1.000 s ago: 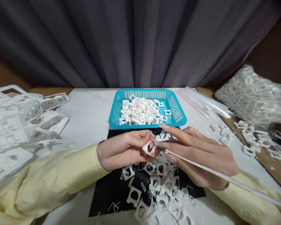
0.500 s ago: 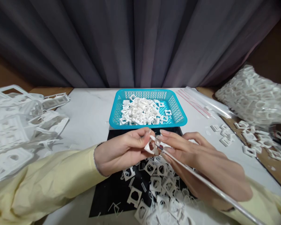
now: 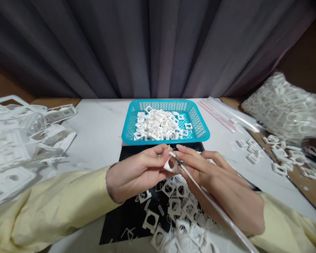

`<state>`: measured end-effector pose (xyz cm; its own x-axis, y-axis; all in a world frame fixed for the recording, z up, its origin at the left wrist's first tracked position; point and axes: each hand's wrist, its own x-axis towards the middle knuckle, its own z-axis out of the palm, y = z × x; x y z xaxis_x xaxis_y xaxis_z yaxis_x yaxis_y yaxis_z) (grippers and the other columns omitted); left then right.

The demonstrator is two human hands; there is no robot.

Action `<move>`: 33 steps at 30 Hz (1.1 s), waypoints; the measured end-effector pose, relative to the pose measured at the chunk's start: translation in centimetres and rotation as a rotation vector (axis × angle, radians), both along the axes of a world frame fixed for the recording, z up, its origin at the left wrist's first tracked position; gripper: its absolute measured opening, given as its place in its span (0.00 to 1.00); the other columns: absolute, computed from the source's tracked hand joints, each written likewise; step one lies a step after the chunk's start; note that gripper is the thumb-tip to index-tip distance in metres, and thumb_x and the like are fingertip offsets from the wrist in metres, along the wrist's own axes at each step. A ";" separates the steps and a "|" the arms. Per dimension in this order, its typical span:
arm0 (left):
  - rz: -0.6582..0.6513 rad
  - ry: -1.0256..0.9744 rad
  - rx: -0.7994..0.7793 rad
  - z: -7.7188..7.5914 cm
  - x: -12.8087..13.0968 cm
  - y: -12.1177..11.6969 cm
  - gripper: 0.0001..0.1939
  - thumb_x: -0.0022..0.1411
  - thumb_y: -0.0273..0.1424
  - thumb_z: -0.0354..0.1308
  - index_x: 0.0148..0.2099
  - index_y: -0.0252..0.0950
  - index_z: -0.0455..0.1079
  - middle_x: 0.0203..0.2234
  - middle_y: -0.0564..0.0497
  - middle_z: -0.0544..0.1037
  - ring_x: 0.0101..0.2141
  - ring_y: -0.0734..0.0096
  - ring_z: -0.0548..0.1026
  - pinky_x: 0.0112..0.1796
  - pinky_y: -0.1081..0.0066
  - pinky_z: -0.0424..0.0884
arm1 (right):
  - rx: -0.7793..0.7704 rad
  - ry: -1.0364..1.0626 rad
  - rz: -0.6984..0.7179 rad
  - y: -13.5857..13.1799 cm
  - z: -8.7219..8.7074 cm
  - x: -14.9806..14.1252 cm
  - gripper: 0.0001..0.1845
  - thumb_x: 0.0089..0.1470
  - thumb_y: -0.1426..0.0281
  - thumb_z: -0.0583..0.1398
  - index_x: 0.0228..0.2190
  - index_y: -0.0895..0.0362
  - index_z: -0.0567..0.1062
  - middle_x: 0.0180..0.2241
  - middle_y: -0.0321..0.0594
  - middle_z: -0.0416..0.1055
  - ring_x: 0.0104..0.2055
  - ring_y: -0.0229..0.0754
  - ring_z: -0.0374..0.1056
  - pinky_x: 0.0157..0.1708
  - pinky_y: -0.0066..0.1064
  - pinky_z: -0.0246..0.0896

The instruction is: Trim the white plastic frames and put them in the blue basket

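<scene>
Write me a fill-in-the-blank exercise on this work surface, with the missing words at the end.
1. The person's right hand holds a long, slim, white-handled tool at a small white plastic frame gripped by the ____ hand.
2. The rectangular blue plastic basket contains small plastic pieces coloured ____.
3. The flat, straight-edged sheet on the near side of the basket is coloured ____.
4. The fabric sleeves are pale ____.

Missing words: left; white; black; yellow.
</scene>
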<state>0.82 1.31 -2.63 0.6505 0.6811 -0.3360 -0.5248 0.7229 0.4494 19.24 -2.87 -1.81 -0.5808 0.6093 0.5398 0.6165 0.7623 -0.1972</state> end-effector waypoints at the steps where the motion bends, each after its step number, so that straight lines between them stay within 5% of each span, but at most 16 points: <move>1: 0.001 -0.006 -0.001 -0.1 0.1 0.0 0.07 0.59 0.16 0.53 0.33 0.26 0.72 0.28 0.48 0.69 0.31 0.77 0.69 0.41 0.73 0.71 | -0.011 -0.017 -0.017 0.0 -0.1 0.0 0.12 0.60 0.79 0.51 0.39 0.61 0.73 0.52 0.45 0.69 0.60 0.37 0.57 0.46 0.31 0.61; 8: 0.009 -0.029 0.009 -0.6 0.2 -0.4 0.07 0.60 0.17 0.53 0.34 0.27 0.72 0.28 0.49 0.67 0.31 0.77 0.68 0.42 0.74 0.70 | 0.027 0.024 0.017 -0.1 -0.6 -0.3 0.11 0.57 0.83 0.53 0.41 0.66 0.71 0.50 0.51 0.70 0.59 0.42 0.58 0.47 0.35 0.61; 15: 0.016 -0.056 -0.014 -0.6 0.3 -0.4 0.07 0.61 0.18 0.52 0.33 0.26 0.71 0.28 0.49 0.67 0.30 0.78 0.68 0.40 0.76 0.71 | 0.027 -0.051 -0.060 0.2 -1.6 -0.2 0.15 0.55 0.85 0.51 0.35 0.59 0.73 0.53 0.47 0.68 0.58 0.44 0.60 0.48 0.37 0.63; 20: 0.009 -0.023 -0.034 -0.6 0.3 -0.4 0.07 0.58 0.16 0.54 0.29 0.27 0.69 0.26 0.50 0.66 0.29 0.78 0.69 0.39 0.75 0.71 | -0.050 0.094 -0.080 0.7 -0.4 0.2 0.14 0.56 0.82 0.52 0.40 0.58 0.71 0.50 0.45 0.70 0.55 0.46 0.64 0.45 0.37 0.67; 26: -0.001 -0.038 -0.012 -0.2 0.2 -0.1 0.07 0.57 0.16 0.53 0.28 0.26 0.69 0.26 0.49 0.66 0.29 0.76 0.69 0.38 0.76 0.71 | -0.057 0.336 -0.085 0.4 1.4 -0.1 0.08 0.53 0.82 0.58 0.30 0.58 0.68 0.37 0.43 0.77 0.43 0.39 0.73 0.41 0.27 0.69; 33: 0.003 0.003 -0.038 -0.2 0.1 0.0 0.07 0.58 0.16 0.52 0.35 0.26 0.71 0.28 0.49 0.66 0.31 0.75 0.68 0.42 0.72 0.69 | -0.158 0.318 0.007 0.1 1.9 -0.1 0.09 0.53 0.82 0.57 0.34 0.58 0.71 0.40 0.43 0.77 0.45 0.41 0.72 0.40 0.26 0.71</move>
<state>0.93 1.33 -2.82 0.6471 0.6700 -0.3639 -0.5258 0.7378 0.4233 19.15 -2.75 0.07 -0.4031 0.6960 0.5942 0.4998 0.7113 -0.4941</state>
